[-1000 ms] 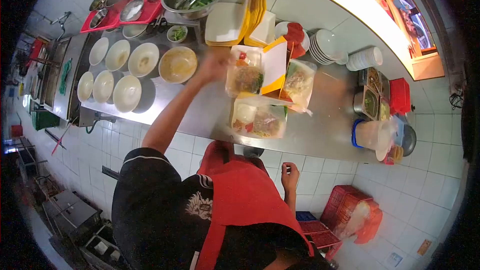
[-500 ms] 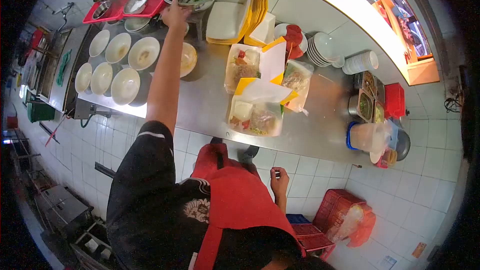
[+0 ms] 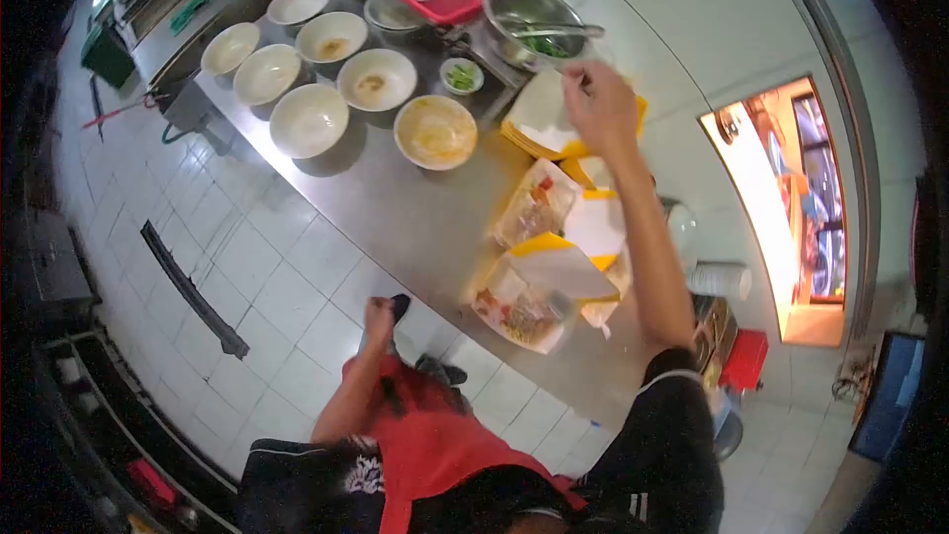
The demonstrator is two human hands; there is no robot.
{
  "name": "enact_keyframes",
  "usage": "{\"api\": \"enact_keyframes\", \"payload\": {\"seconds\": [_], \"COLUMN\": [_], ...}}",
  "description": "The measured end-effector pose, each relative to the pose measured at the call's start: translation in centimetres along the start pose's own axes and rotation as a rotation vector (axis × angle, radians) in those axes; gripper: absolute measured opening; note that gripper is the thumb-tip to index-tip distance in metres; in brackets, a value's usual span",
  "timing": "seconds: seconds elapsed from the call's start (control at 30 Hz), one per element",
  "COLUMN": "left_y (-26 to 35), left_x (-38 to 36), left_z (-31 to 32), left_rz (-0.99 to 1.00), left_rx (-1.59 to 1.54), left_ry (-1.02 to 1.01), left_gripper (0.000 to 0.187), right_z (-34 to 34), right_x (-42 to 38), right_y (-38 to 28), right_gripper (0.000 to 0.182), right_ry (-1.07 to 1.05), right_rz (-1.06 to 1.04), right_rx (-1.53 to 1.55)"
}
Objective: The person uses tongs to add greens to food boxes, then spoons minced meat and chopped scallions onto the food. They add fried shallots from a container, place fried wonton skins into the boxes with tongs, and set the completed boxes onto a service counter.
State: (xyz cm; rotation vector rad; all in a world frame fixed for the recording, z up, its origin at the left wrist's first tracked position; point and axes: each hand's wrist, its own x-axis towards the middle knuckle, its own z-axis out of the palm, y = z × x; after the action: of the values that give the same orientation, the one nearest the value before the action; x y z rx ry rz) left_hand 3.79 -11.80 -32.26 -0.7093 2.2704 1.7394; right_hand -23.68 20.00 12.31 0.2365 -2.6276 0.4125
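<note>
My right hand (image 3: 603, 109) reaches over the stacked yellow-and-white takeaway boxes (image 3: 542, 119), just below the metal bowl (image 3: 504, 5). Its fingers are curled closed, and whatever may be inside them is hidden. Chopped greens (image 3: 544, 46) and metal tongs (image 3: 559, 30) lie in that bowl. Held low before the counter edge, my left hand (image 3: 378, 318) is a fist whose contents, if any, do not show. Two open takeaway boxes with food, a far one (image 3: 539, 203) and a near one (image 3: 522, 311), stand under my right forearm. Another box beside them is partly covered.
Several cream bowls (image 3: 308, 121) stand on the steel counter (image 3: 395, 208), some with brown residue. A bowl with orange residue (image 3: 435, 133) and a small dish of greens (image 3: 462, 76) are closer. Red trays (image 3: 460, 5) hold metal bowls. A red container (image 3: 744, 360) stands at right.
My left hand has left the metal bowl's rim and dropped in front of the counter. My right hand has risen from below the counter edge to above the box stack. The view has turned.
</note>
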Motion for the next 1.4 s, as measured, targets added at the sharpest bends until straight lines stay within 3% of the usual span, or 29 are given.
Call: {"api": "enact_keyframes", "payload": {"seconds": [0.03,0.1,0.17,0.23,0.33,0.43,0.5,0.53,0.63,0.73,0.83,0.87,0.93,1.0,1.07,1.1,1.13,1.2,1.23,1.27,1.33,1.4], "left_y": [-5.3,-10.8,-8.9,-2.8,1.9,-6.9,-6.0,-5.0,-3.6,-3.0,-2.9,-2.9,-3.1,-3.8,-3.9,-0.9,1.3,-6.3,-5.7,-2.9,-3.0,-3.8], "left_x": [1.2,2.0,1.2,-0.2,-2.2,-0.9,-1.5,-1.9,-2.5,-2.7,-3.0,-2.8,-2.7,-2.6,-3.7,-5.1,-5.9,-5.1,-7.0,-8.3,-9.6,-11.6], "left_z": [3.0,8.4,9.8,10.4,11.0,15.5,16.1,16.1,17.0,17.7,18.2,18.4,18.2,17.9,16.0,13.1,11.3,13.3,11.6,9.3,7.9,6.6], "left_rz": [0.104,0.338,-0.064,-0.446,0.085,-0.089,-0.125,-0.127,-0.117,-0.109,-0.094,-0.078,-0.041,0.032,0.042,-0.131,-0.322,-0.293,-0.294,-0.283,-0.297,-0.333], "left_rx": [0.058,0.268,-0.070,-0.354,-0.529,-0.480,-0.472,-0.474,-0.467,-0.455,-0.444,-0.442,-0.435,-0.391,-0.300,-0.027,-0.194,-0.288,-0.281,-0.279,-0.186,-0.403], "left_ry": [-0.068,-0.048,-0.453,-0.606,-0.597,-0.908,-0.849,-0.811,-0.708,-0.628,-0.556,-0.521,-0.430,-0.305,-0.194,-0.199,-0.233,-0.110,-0.120,-0.129,-0.132,-0.069], "left_gripper": [0.029,0.042,0.048,0.047,0.045,0.063,0.061,0.060,0.056,0.053,0.050,0.049,0.047,0.045,0.043,0.037,0.034,0.029,0.027,0.026,0.019,0.020], "right_z": [2.6,6.3,9.4,10.2,10.3,6.9,3.4,3.5,4.2,1.9,2.1,2.3,0.6,-1.6,-4.7,-5.6,-5.7,-6.3,-6.9,-6.3,-6.0,-2.7], "right_x": [3.2,8.5,11.4,14.0,14.5,14.1,12.1,9.8,4.5,3.9,2.5,2.7,2.6,2.1,-2.0,-4.9,-8.1,-14.5,-17.8,-21.9,-27.6,-34.1], "right_y": [2.7,6.9,10.0,10.8,10.7,10.2,8.9,9.2,7.5,4.9,4.1,4.5,5.2,7.4,1.9,-1.2,-2.8,-7.3,-10.2,-12.7,-16.8,-19.0], "right_gripper": [0.026,0.029,0.031,0.033,0.034,0.039,0.043,0.044,0.044,0.041,0.040,0.040,0.044,0.046,0.051,0.052,0.051,0.050,0.049,0.038,0.036,0.035], "right_ry": [0.020,-0.014,-0.164,-0.305,-0.539,-0.660,-0.622,-0.487,-0.506,-0.167,-0.436,-0.424,-0.153,-0.056,0.152,0.089,-0.043,-0.338,-0.496,-0.366,-0.648,-0.801], "right_rz": [-0.091,-0.051,-0.029,-0.037,-0.051,0.075,0.165,0.214,0.220,0.307,0.183,0.249,0.277,0.110,0.132,0.223,0.269,0.277,0.225,0.100,0.040,0.122], "right_rx": [-0.105,-0.269,-0.451,-0.630,-0.777,-0.686,-0.614,-0.584,-0.588,-0.427,-0.511,-0.480,-0.388,-0.301,-0.148,0.013,0.057,0.045,0.001,0.119,0.178,0.520]}}
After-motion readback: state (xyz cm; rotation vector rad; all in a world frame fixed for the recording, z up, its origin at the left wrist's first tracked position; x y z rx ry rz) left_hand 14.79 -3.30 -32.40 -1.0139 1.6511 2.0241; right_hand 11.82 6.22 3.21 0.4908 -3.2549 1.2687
